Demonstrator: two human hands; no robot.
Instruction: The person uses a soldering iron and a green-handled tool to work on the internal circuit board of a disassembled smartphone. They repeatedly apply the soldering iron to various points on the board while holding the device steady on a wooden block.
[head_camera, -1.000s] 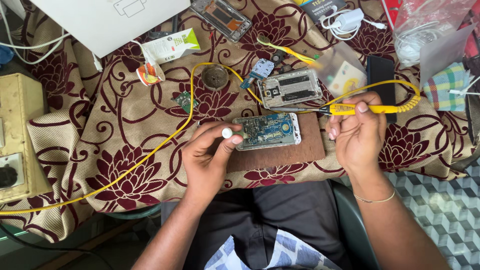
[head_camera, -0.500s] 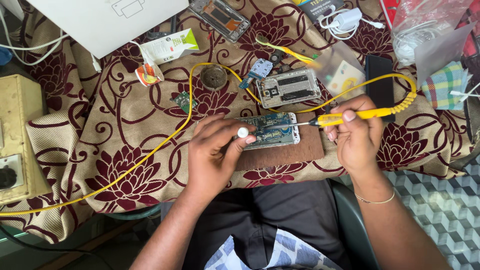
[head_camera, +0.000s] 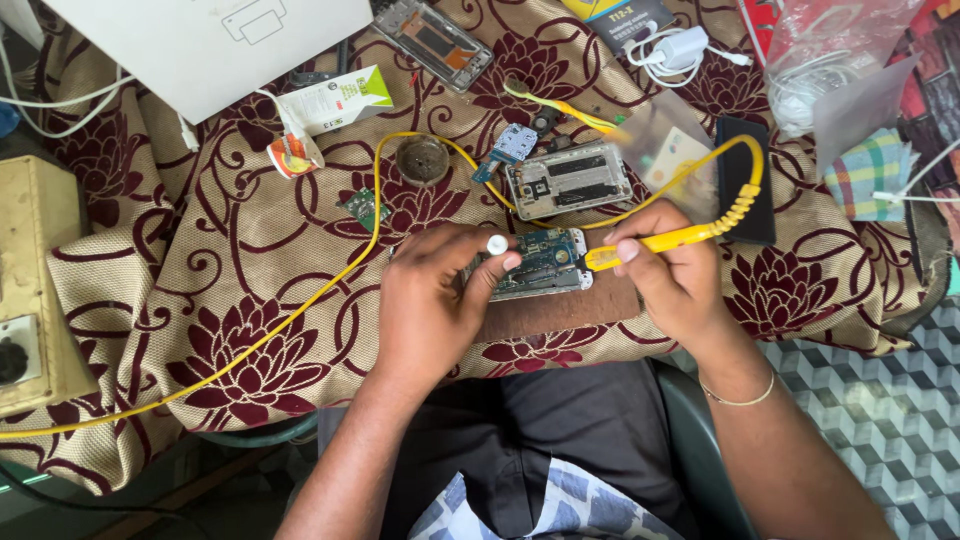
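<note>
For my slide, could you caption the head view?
Left hand steadies an opened phone; right hand holds a yellow soldering iron.

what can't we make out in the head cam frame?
- Tip of the yellow-handled soldering iron: too small against the opened phone's blue circuit board, head view; contact unclear.
- Small white round object at the left hand: too small to identify.
- Board's left end: hidden by left-hand fingers.
- White flat box: cut off by the top edge.
- Right hand grips the iron; its palm side is hidden.
</note>
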